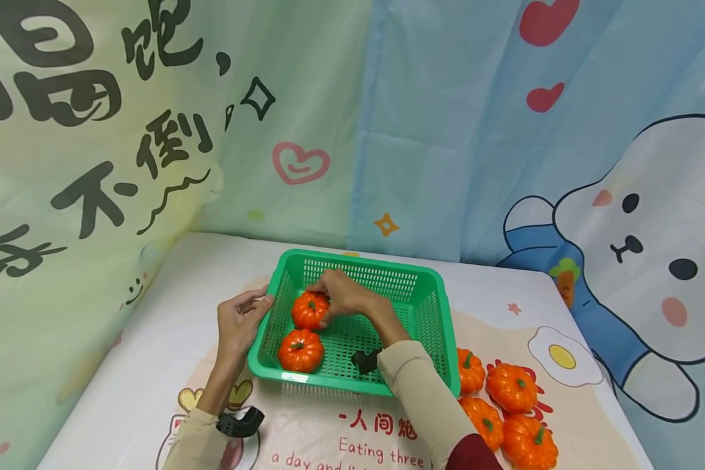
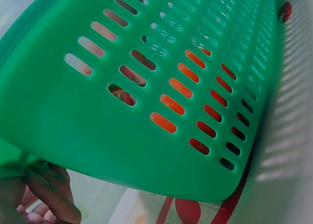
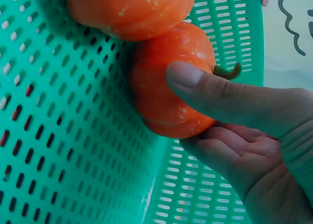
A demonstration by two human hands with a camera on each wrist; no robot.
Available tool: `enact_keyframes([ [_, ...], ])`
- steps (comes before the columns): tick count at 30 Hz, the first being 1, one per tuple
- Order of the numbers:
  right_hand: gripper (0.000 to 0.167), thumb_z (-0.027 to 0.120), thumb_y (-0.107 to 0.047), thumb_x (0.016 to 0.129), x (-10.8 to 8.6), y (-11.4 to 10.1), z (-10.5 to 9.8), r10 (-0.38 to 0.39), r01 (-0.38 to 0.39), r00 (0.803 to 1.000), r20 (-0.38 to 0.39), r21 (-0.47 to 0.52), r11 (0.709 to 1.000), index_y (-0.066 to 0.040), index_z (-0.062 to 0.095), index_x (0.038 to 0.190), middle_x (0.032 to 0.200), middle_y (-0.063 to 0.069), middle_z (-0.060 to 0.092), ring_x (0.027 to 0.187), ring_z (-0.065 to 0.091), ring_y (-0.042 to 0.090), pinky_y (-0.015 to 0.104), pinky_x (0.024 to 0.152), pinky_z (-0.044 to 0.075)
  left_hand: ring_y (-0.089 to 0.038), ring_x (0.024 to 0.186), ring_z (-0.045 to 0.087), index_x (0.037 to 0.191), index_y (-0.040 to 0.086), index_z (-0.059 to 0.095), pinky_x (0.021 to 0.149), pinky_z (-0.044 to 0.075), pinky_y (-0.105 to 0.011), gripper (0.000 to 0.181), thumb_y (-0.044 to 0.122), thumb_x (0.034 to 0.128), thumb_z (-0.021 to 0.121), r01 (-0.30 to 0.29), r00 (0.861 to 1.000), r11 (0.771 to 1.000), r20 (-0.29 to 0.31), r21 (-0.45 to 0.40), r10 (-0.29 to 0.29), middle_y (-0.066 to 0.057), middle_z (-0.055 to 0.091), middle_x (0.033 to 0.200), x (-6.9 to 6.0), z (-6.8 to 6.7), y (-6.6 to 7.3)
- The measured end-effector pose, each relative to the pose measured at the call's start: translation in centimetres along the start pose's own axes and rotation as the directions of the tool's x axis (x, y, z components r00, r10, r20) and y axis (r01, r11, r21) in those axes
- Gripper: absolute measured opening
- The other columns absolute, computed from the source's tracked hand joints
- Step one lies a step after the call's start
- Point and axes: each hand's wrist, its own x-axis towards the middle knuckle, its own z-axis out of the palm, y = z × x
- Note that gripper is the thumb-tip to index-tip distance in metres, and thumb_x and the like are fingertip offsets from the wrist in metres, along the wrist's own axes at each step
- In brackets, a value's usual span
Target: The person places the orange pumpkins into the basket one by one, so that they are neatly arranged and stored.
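Note:
A green plastic basket (image 1: 352, 382) with slotted walls stands on the table. My right hand (image 1: 346, 297) reaches inside it and grips a small orange pumpkin (image 1: 309, 312) near the left wall. In the right wrist view, the thumb (image 3: 186, 77) lies across this pumpkin (image 3: 171, 106) and the other fingers curl under it. A second pumpkin (image 1: 301, 351) touches it, nearer the front left corner. With my left hand (image 1: 239, 323) I hold the basket's left rim. The left wrist view shows curled fingers (image 2: 54, 192) at the rim; orange shows through the slots.
Several more orange pumpkins (image 1: 512, 388) lie on the printed tablecloth (image 1: 329, 431) to the right of the basket, one close against its wall. A printed curtain (image 1: 417, 143) hangs behind the table and along its left side.

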Motion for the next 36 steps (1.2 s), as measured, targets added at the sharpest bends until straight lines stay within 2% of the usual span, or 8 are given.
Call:
enact_keyframes([
  [6, 0.076, 0.101, -0.002, 0.073, 0.0, 0.4, 0.2, 0.015, -0.015, 1.000, -0.006, 0.014, 1.000, 0.002, 0.069, 0.142, 0.138, 0.017, 0.075, 0.109, 0.074, 0.018, 0.024, 0.088, 0.059, -0.007, 0.071, 0.075, 0.124, -0.006, 0.078, 0.064, 0.064, -0.019, 0.027, 0.005, 0.1006, 0.078, -0.002, 1.000, 1.000, -0.005, 0.001, 0.002, -0.024, 0.081, 0.095, 0.0, 0.1, -0.1],
  [10, 0.080, 0.102, -0.004, 0.073, 0.1, 0.6, 0.2, 0.032, -0.032, 0.999, -0.006, 0.017, 0.999, 0.003, 0.066, 0.145, 0.140, 0.017, 0.074, 0.104, 0.069, 0.015, 0.025, 0.088, 0.057, -0.006, 0.071, 0.076, 0.124, -0.008, 0.078, 0.065, 0.064, -0.019, 0.027, 0.005, 0.1004, 0.078, -0.010, 1.000, 1.000, 0.000, -0.014, 0.010, -0.022, 0.082, 0.094, 0.1, 0.1, 0.0],
  [16, 0.085, 0.102, -0.006, 0.073, 0.0, 0.5, 0.2, 0.033, -0.033, 0.999, 0.008, -0.004, 0.999, 0.004, 0.063, 0.147, 0.143, 0.017, 0.072, 0.123, 0.075, 0.025, 0.036, 0.104, 0.063, -0.004, 0.070, 0.074, 0.124, -0.007, 0.078, 0.065, 0.063, -0.018, 0.027, 0.006, 0.1009, 0.078, -0.008, 1.000, 1.000, 0.005, -0.011, 0.008, -0.018, 0.082, 0.093, 0.0, 0.1, 0.1],
  [22, 0.087, 0.103, -0.007, 0.072, -0.2, 0.3, 0.1, 0.011, -0.010, 1.000, 0.013, -0.033, 0.999, 0.006, 0.062, 0.147, 0.147, 0.021, 0.067, 0.128, 0.074, 0.032, 0.043, 0.107, 0.063, -0.003, 0.070, 0.074, 0.123, -0.009, 0.078, 0.065, 0.064, -0.018, 0.026, 0.005, 0.1008, 0.078, -0.009, 1.000, 1.000, 0.000, -0.026, 0.009, -0.014, 0.082, 0.090, -0.1, 0.1, 0.1],
  [26, 0.086, 0.103, -0.008, 0.073, -0.7, 0.1, -0.1, 0.032, -0.031, 0.999, 0.015, -0.029, 0.999, 0.007, 0.062, 0.147, 0.152, 0.022, 0.063, 0.135, 0.070, 0.035, 0.046, 0.113, 0.060, -0.004, 0.070, 0.074, 0.123, -0.009, 0.078, 0.065, 0.063, -0.018, 0.026, 0.005, 0.1009, 0.078, -0.002, 1.000, 1.000, 0.003, -0.022, 0.002, -0.014, 0.082, 0.089, -0.2, 0.3, 0.1],
  [30, 0.082, 0.103, -0.012, 0.074, -1.4, -0.1, -0.8, 0.059, -0.059, 0.998, 0.011, -0.032, 0.998, 0.005, 0.065, 0.145, 0.155, 0.020, 0.060, 0.141, 0.064, 0.037, 0.047, 0.118, 0.056, -0.002, 0.070, 0.073, 0.123, -0.009, 0.078, 0.065, 0.063, -0.017, 0.027, 0.006, 0.1010, 0.078, -0.006, 1.000, 1.000, 0.001, -0.003, 0.006, -0.014, 0.082, 0.093, -0.2, 0.2, 0.1],
  [31, 0.083, 0.104, -0.018, 0.074, -1.0, 1.2, -0.4, 0.045, -0.045, 0.999, 0.001, -0.049, 0.998, 0.002, 0.066, 0.145, 0.155, 0.017, 0.061, 0.142, 0.064, 0.035, 0.046, 0.120, 0.054, -0.002, 0.070, 0.073, 0.123, -0.009, 0.078, 0.065, 0.063, -0.017, 0.026, 0.006, 0.1009, 0.078, -0.008, 1.000, 1.000, -0.003, 0.003, 0.008, -0.013, 0.082, 0.093, -0.2, 0.2, 0.1],
  [36, 0.072, 0.103, -0.020, 0.076, -2.3, 0.0, -1.2, 0.071, -0.073, 0.997, -0.024, -0.060, 0.996, 0.000, 0.073, 0.138, 0.157, 0.013, 0.060, 0.140, 0.065, 0.033, 0.043, 0.121, 0.054, -0.003, 0.070, 0.074, 0.123, -0.007, 0.079, 0.065, 0.063, -0.018, 0.026, 0.007, 0.1014, 0.078, -0.007, 1.000, 1.000, -0.007, 0.009, 0.007, -0.005, 0.083, 0.090, -0.3, -0.1, 0.1],
])
